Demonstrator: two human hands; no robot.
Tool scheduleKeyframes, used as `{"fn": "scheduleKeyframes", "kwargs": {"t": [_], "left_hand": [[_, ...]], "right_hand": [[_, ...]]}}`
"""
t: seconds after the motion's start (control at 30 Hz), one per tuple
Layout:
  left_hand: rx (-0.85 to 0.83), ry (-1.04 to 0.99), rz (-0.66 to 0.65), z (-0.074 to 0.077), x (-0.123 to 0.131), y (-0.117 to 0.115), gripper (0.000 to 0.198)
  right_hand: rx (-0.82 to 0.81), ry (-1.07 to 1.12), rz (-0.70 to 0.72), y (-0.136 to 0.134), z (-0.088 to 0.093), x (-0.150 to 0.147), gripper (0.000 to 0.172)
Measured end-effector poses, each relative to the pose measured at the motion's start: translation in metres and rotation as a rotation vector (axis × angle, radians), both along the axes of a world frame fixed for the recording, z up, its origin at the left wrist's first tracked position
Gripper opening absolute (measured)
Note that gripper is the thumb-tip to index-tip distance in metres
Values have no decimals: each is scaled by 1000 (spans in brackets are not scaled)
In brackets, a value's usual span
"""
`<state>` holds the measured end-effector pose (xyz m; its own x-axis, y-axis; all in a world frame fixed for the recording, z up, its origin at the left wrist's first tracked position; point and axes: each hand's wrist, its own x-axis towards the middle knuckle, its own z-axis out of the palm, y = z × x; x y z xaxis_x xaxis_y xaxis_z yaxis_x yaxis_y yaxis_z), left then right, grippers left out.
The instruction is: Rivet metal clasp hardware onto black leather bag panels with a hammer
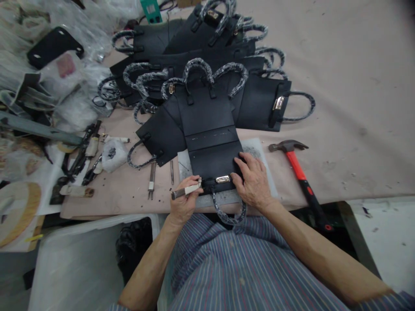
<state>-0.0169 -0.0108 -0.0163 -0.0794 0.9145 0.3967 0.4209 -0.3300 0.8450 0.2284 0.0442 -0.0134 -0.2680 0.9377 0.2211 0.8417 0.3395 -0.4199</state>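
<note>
My left hand (185, 201) is closed round a metal punch tool (185, 190) with a light wrapped part, its end by the near left edge of a black leather panel (212, 157). My right hand (254, 180) rests with fingers apart on the panel's right edge, beside a shiny metal clasp (223, 179). A plastic-wrapped handle (229, 219) loops off the panel's near edge. Under the panel lies a pale board (266, 172).
More black panels (259, 101) with wrapped handles overlap behind. A red and black hammer (296, 168) lies at the right. A forked punch (151, 179), a thin rod (172, 172) and plastic bags (73, 112) are at the left. A white bin (81, 259) stands below the table edge.
</note>
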Motion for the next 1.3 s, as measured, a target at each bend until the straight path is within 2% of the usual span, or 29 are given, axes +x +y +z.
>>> {"fn": "scheduleKeyframes", "kwargs": {"t": [0.3, 0.87, 1.07, 1.3], "left_hand": [[48, 36, -22, 1, 0, 0, 11], [97, 184, 82, -3, 8, -15, 12], [99, 187, 104, -3, 10, -12, 8], [68, 227, 60, 0, 7, -6, 7]], "right_hand": [[-2, 2, -8, 0, -1, -1, 47], [8, -4, -3, 1, 3, 0, 46], [20, -6, -7, 1, 2, 0, 46], [15, 15, -5, 1, 2, 0, 46]]}}
